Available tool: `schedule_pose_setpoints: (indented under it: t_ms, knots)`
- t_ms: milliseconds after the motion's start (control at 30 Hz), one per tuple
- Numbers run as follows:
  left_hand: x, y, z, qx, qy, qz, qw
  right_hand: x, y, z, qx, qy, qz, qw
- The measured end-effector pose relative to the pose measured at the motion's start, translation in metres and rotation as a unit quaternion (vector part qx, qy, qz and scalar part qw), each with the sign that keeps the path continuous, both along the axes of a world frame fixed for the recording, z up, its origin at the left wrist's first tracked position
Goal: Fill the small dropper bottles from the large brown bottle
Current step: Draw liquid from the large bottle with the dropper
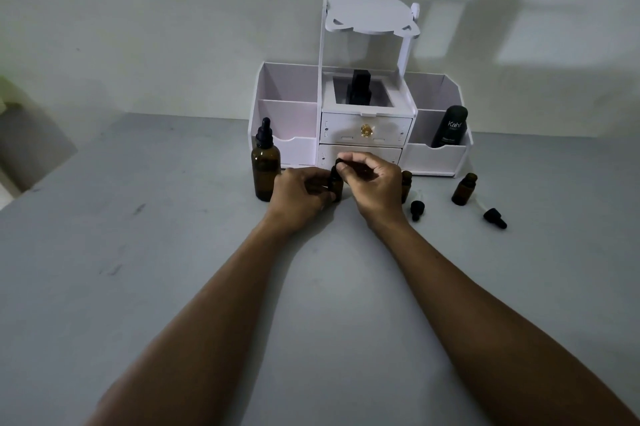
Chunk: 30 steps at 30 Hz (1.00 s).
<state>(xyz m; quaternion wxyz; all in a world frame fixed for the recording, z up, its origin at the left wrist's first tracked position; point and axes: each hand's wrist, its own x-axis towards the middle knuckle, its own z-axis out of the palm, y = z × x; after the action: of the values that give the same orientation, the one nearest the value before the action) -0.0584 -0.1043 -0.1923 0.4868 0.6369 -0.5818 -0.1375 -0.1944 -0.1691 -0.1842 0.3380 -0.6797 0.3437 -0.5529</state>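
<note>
Both hands are working one small dropper bottle [335, 186] near the middle of the worktop's [173, 252] back edge.

The large brown bottle [266, 171] is standing capped just left of the left hand [299, 195], handy for pouring. That hand is gripping the small bottle's body to steady it while the right hand [373, 187] is pinching its black cap [338, 162] from above. Further right, a second small bottle [406, 182] and a third small bottle [464, 189] are standing seemingly open, their droppers [495, 217] lying beside them, probably awaiting liquid. A white organiser [367, 136] is sitting along the grey worktop's back edge against a dim wall [138, 27].
</note>
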Motion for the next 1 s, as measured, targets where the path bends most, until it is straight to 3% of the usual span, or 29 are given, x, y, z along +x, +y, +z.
schedule_pose_setpoints:
  t_ms: [267, 433, 533, 633, 800, 1000]
  knots:
    - [0.002, 0.024, 0.003, -0.013, 0.034, 0.033, 0.999, -0.002, 0.007, 0.017, -0.017, -0.061, -0.006, 0.998]
    - [0.013, 0.049, 0.022, -0.177, 0.066, 0.151, 0.970, 0.013, 0.019, 0.040, -0.101, -0.064, -0.003, 0.993]
    - [0.027, 0.057, 0.030, -0.233, 0.106, 0.203, 0.945, 0.035, 0.024, 0.054, -0.071, -0.068, 0.029, 0.995]
    - [0.048, 0.057, 0.023, -0.178, 0.127, 0.217, 0.951, 0.059, 0.028, 0.064, -0.011, -0.059, 0.052, 0.997]
    - [0.066, 0.052, 0.009, -0.058, 0.157, 0.146, 0.975, 0.085, 0.026, 0.064, 0.068, 0.026, 0.082, 0.994]
    - [0.071, 0.047, 0.005, -0.022, 0.139, 0.077, 0.987, 0.101, 0.026, 0.059, 0.049, 0.087, 0.092, 0.991]
